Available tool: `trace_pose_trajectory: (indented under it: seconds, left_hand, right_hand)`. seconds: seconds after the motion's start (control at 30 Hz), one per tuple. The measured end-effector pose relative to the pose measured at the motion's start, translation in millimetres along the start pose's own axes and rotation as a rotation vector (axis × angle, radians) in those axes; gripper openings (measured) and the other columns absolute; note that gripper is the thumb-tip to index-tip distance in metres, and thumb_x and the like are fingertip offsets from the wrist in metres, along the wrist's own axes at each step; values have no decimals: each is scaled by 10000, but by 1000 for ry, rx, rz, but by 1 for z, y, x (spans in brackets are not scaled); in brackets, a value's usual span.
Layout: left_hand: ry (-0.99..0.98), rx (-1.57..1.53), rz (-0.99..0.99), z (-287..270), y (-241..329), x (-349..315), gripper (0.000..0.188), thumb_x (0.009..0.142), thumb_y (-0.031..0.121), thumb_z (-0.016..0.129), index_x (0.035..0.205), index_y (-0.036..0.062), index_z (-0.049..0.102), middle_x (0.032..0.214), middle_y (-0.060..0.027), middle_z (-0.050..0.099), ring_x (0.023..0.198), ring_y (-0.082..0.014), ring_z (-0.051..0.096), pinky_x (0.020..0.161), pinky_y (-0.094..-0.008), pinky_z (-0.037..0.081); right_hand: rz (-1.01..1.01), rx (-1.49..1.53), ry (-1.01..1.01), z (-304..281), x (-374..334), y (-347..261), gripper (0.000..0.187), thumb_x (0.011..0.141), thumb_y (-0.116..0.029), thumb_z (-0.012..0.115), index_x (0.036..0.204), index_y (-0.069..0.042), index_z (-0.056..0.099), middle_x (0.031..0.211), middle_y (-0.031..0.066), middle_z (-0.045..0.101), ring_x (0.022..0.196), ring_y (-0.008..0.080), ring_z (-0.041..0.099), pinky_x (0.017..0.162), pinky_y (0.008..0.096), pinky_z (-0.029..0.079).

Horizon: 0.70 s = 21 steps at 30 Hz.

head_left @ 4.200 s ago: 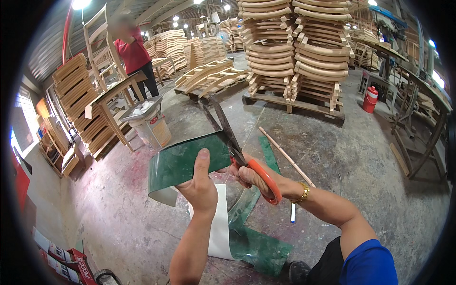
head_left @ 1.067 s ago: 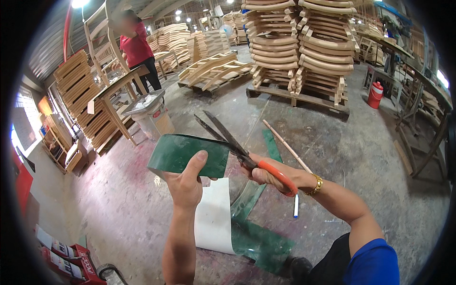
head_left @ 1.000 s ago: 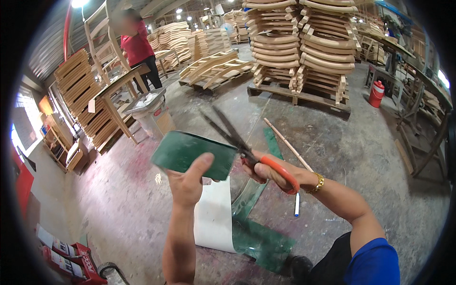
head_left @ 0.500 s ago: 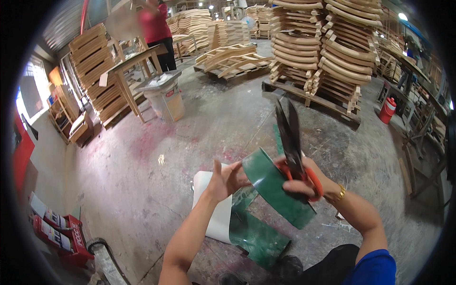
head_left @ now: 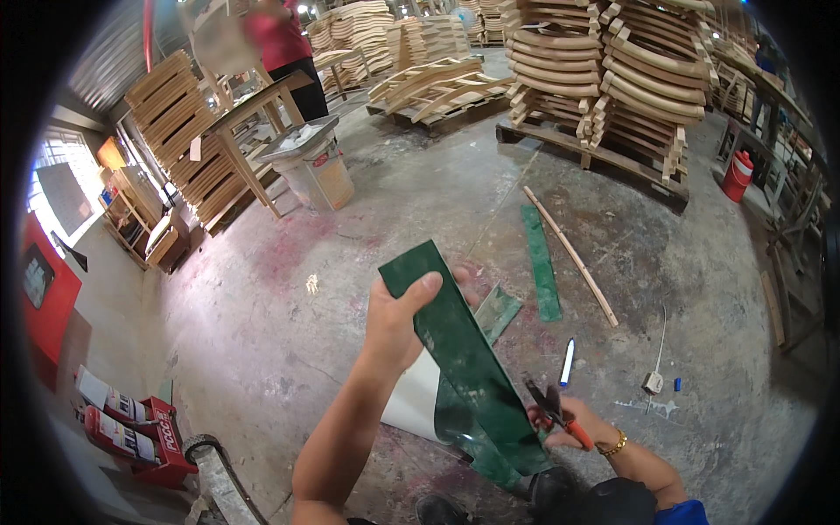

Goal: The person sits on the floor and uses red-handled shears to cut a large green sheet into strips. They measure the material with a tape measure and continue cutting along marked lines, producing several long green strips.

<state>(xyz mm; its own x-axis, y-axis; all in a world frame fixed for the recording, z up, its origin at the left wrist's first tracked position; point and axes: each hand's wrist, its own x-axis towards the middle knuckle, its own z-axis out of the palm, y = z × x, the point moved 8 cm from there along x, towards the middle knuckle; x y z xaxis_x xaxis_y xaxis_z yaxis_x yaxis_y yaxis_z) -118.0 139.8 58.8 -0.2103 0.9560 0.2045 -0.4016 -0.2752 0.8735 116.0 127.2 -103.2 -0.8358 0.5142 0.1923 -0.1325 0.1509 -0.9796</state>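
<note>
My left hand (head_left: 389, 328) is closed round the upper end of a long green strip (head_left: 459, 346), thumb on its face. The strip slants down toward my feet. At its lower end my right hand (head_left: 579, 422) grips scissors (head_left: 551, 407) with dark blades and orange handles; the hand may also touch the strip's edge, but I cannot tell. Beneath lies a curled sheet, white (head_left: 409, 401) on one part and green (head_left: 472, 437) on another, partly hidden by the strip. A smaller green piece (head_left: 500, 313) lies just beyond it.
On the floor lie another green strip (head_left: 540, 262), a thin wooden stick (head_left: 573, 254), a white marker (head_left: 567, 362) and a small blue cap (head_left: 677, 384). Wood-laden pallets (head_left: 586, 162) and a bucket (head_left: 319, 179) stand farther off. A red crate (head_left: 166, 437) is at left; a person (head_left: 284, 44) stands behind.
My left hand now grips the strip's upper end, and the strip has turned lengthwise toward me. My right hand has moved down with the scissors, which no longer point upward.
</note>
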Motion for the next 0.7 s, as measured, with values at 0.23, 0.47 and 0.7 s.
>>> trace_pose_trajectory:
  seconds: [0.23,0.47,0.7]
  left_hand:
    - [-57,292,-331,58,-16,-44,246,868,95,597,1045,-75,577,887,-152,660,751,-191,652,675,-308,546]
    - [-123,340,-343,81,-21,-44,239,864,84,586,1036,-83,588,869,-139,663,756,-180,645,677,-292,536]
    - [-141,312,-338,77,-25,-45,233,868,79,582,1038,-81,589,842,-132,657,729,-180,640,658,-290,527]
  right_hand:
    - [-100,-144,9,-20,47,-71,952,808,-624,552,1430,2,196,1086,155,513,890,238,519,825,343,428]
    - [-155,-264,-107,-20,61,-111,996,841,-619,503,1443,50,76,1135,248,464,1034,344,494,930,395,369]
    - [-150,-424,-94,-20,59,-115,1002,837,-623,507,1449,33,61,1045,212,436,940,321,479,872,393,370]
